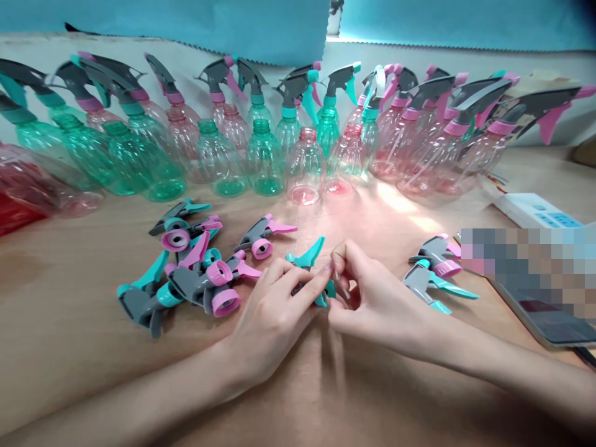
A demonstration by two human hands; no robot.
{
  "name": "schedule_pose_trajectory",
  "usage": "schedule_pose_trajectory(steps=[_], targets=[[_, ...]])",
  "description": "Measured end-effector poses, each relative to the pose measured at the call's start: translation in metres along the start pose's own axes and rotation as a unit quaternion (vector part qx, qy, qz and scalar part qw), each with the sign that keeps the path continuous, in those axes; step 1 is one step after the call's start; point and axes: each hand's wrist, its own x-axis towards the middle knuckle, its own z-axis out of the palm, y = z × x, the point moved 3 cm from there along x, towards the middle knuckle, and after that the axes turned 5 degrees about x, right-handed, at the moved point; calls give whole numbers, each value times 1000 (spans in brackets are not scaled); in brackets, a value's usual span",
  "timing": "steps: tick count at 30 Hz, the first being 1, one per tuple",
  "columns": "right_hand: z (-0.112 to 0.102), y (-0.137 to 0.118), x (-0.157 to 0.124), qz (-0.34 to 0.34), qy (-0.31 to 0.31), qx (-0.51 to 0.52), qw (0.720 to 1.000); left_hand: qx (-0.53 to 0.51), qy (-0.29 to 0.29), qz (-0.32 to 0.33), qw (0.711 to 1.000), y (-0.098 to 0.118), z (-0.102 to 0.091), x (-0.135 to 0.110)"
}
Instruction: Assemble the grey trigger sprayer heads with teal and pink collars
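Note:
My left hand (pixel 279 301) is closed around a grey trigger spray head (pixel 305 257) with a teal lever, holding it low over the table. The lever points up and right, and the fingers cover much of the body. My right hand (pixel 367 288) is closed with curled fingers, right beside the teal collar (pixel 329 293). A small pale sliver shows between those fingers; I cannot make out what it is. Left of my left hand lies a pile of loose spray heads (pixel 195 279) in grey, pink and teal. Another pink-levered spray head (pixel 263 236) lies just behind.
Open-necked bottles, green (pixel 265 164) and pink (pixel 305 171), line the back, with several bottles wearing spray heads (pixel 412 118) behind and right. Two spray heads (pixel 433 282) lie right, beside a phone (pixel 535 310). A white box (pixel 535 211) and red plastic (pixel 18 192) flank the table.

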Motion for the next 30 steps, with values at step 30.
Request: schedule_pose_trajectory(steps=[30], targets=[[15, -10, -26, -200, 156, -412, 875, 39, 7, -15, 999, 2, 1, -1]])
